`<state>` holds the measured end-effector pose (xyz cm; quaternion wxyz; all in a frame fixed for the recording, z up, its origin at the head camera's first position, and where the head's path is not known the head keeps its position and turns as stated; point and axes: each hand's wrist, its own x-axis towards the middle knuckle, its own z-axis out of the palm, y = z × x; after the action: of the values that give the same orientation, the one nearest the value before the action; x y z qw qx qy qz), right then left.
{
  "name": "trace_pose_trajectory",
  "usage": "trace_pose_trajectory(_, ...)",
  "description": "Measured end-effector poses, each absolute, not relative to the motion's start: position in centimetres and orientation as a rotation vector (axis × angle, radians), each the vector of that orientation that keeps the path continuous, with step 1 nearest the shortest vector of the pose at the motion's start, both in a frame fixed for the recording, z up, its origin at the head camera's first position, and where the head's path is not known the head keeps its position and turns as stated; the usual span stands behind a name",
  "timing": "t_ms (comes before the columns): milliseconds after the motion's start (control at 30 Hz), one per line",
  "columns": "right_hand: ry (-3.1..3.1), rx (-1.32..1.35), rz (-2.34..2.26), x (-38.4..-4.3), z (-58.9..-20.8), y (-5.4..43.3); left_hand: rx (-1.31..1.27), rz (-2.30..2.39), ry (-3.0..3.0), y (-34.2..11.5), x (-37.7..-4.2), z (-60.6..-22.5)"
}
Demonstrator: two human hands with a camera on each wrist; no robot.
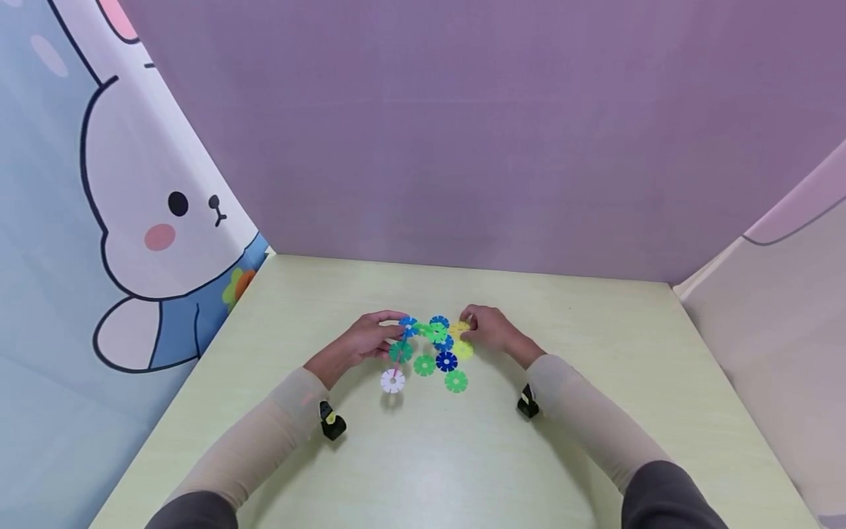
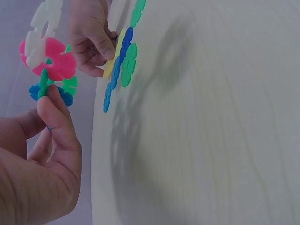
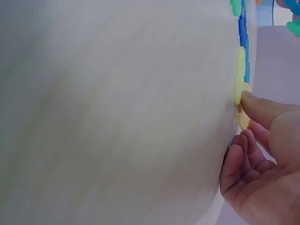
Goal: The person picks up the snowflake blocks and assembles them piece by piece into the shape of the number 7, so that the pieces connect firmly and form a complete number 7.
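Notched plastic discs are joined into a colourful piece between the two hands. My left hand (image 1: 366,338) pinches the blue disc (image 1: 408,326) at its left end. From there a teal disc (image 1: 400,351), a pink disc (image 2: 65,65) seen edge-on in the head view, and a white disc (image 1: 387,382) reach toward me. My right hand (image 1: 490,328) pinches an orange-yellow disc (image 3: 243,121) at the other end, its thumb close beside a yellow disc (image 3: 239,77). Between them sit a dark blue disc (image 1: 441,362) and several green discs, one light green disc (image 1: 456,386) nearest me.
The pale wooden table (image 1: 423,470) lies under both forearms. A purple cloth wall (image 1: 463,147) stands behind its far edge, with a rabbit-printed curtain (image 1: 132,184) on the left. Small black devices sit at the left wrist (image 1: 333,424) and right wrist (image 1: 527,403).
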<state>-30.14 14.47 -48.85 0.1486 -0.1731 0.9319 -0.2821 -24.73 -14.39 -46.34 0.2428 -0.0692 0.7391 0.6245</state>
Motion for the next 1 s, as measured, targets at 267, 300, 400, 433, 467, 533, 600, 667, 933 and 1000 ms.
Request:
trace_pose_trajectory(267, 2.721, -0.498, -0.923, -29.5, -48.7, 15.0, -0.168, 1.719, 2.004, -14.6, -24.7, -46.5)
trace_pose_trajectory(300, 2.723, -0.504, -0.927, -29.5, -48.8, 15.0, -0.166, 1.717, 2.004, -14.6, -24.7, -46.6)
trace_pose_trajectory(400, 2.718, -0.515, -0.926, -29.2, -48.9, 15.3, -0.164, 1.713, 2.003, -14.7, -24.7, -46.7)
trace_pose_trajectory(433, 2.718, -0.521, -0.926, -29.1, -48.9, 15.4, -0.161, 1.711, 2.005, -14.7, -24.7, -46.7)
trace_pose_trajectory(467, 2.719, -0.532, -0.925, -28.9, -48.9, 15.5, -0.157, 1.709, 2.007, -14.7, -24.7, -46.8)
trace_pose_trajectory(533, 2.727, -0.56, -0.923, -28.7, -48.8, 15.7, -0.151, 1.708, 2.008, -14.7, -24.7, -46.8)
trace_pose_trajectory(600, 2.738, -0.587, -0.923, -28.4, -48.7, 15.9, -0.144, 1.71, 2.008, -14.7, -24.6, -46.8)
trace_pose_trajectory(667, 2.745, -0.609, -0.937, -28.1, -48.4, 16.1, -0.139, 1.71, 2.008, -14.7, -24.6, -46.8)
trace_pose_trajectory(933, 2.748, -0.718, -1.024, -26.9, -47.8, 16.4, -0.145, 1.712, 2.008, -14.6, -24.7, -46.8)
trace_pose_trajectory(1000, 2.751, -0.743, -1.023, -26.7, -47.7, 16.4, -0.151, 1.716, 2.005, -14.5, -24.7, -46.8)
